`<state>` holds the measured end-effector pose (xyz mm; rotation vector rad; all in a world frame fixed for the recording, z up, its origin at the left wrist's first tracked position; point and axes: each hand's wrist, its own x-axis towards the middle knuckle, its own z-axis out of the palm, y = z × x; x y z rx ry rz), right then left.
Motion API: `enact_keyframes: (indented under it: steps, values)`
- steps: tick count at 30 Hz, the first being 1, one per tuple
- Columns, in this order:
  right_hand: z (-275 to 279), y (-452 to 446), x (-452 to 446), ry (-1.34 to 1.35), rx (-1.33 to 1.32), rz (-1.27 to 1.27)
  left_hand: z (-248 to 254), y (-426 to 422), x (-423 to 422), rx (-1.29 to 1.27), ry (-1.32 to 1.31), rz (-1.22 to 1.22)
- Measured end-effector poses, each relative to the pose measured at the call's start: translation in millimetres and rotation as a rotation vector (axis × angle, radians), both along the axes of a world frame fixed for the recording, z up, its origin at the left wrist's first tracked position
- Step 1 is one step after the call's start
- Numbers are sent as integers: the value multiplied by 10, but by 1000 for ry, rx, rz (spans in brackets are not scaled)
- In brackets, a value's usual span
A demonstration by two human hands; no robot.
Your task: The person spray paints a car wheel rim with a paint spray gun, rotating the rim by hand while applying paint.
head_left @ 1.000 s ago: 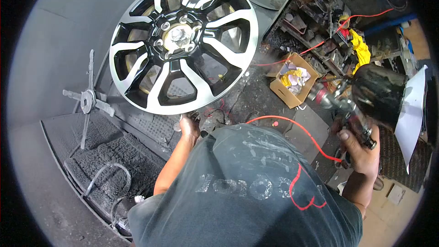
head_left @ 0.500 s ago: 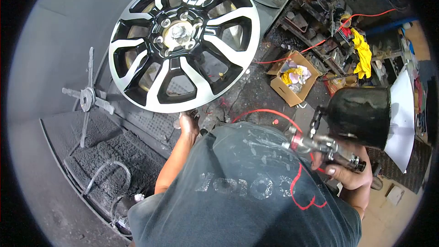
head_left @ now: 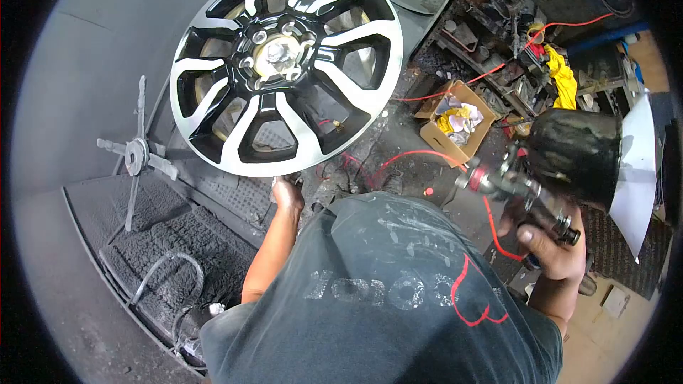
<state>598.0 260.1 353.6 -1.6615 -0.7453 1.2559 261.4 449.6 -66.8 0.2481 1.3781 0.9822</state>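
A black and silver alloy wheel (head_left: 235, 144) is held up at the upper left, its spoked face toward me. Just below its lower rim is my left hand (head_left: 287, 193), fingers curled and partly hidden; whatever they close on cannot be made out. My right hand (head_left: 551, 245) is wrapped round the grip of a spray gun (head_left: 509, 188), off to the wheel's right. On top of the gun sits a dark, paint-stained cup (head_left: 575, 156), tilted, with a white sheet (head_left: 638, 171) at its far end.
A red air hose (head_left: 492, 224) runs past the gun and across the floor. An open cardboard box (head_left: 445, 144) with crumpled paper stands behind. Cluttered shelves (head_left: 491, 43) and a yellow cloth (head_left: 562, 78) are at right. A four-armed stand (head_left: 135, 156) is at left.
The spray gun and my right hand have moved right, away from the wheel, and the gun has tilted. The wheel has turned slightly clockwise. My left hand has shifted a little left.
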Motion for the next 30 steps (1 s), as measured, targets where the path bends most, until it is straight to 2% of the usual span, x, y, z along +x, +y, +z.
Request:
enact_keyframes:
  steps: [1, 4, 6, 7, 11, 13, 15, 17, 19, 21, 23, 25, 26, 29, 30]
  values:
    - [-18, 34, -47, 82, 131, 28, 58, 8, 17, 3, 19, 4]
    - [-21, -5, -67, 155, 35, 20, -38, 61, -61, 56, 8, 40]
    - [-81, 18, -99, -4, 62, -80, -69, 108, -116, 60, 17, 47]
    - [-92, -15, -72, -192, 14, -98, -66, 132, -133, 64, 27, 55]
    - [-117, 71, 94, -260, 24, -81, -175, 245, -238, 116, -20, 72]
    - [-115, 74, 96, -324, -83, -172, -94, 275, -222, 117, -10, 86]
    - [-150, 28, 49, -285, -42, -162, 34, 307, -184, 77, 17, 153]
    - [-168, -35, 5, -59, 75, -53, 7, 299, -160, 112, -16, 158]
    - [-77, -62, -38, 151, -9, -14, 18, 268, -112, 119, -101, 186]
    - [-25, -99, -87, 138, -72, 7, -136, 143, -15, 171, -127, 142]
    - [21, -55, -102, 238, -132, -29, 14, -36, 210, 49, -80, 149]
    - [3, -61, -109, 64, -145, -48, 282, -196, 409, -29, -214, 111]
    - [-61, -71, -115, -15, -87, -95, -72, -238, 323, -66, -207, 39]
    - [-242, -173, 29, -205, 37, -101, 17, -336, 437, 0, -314, -53]
    - [-237, -158, 37, -177, 41, -165, 20, -331, 447, -5, -317, -49]
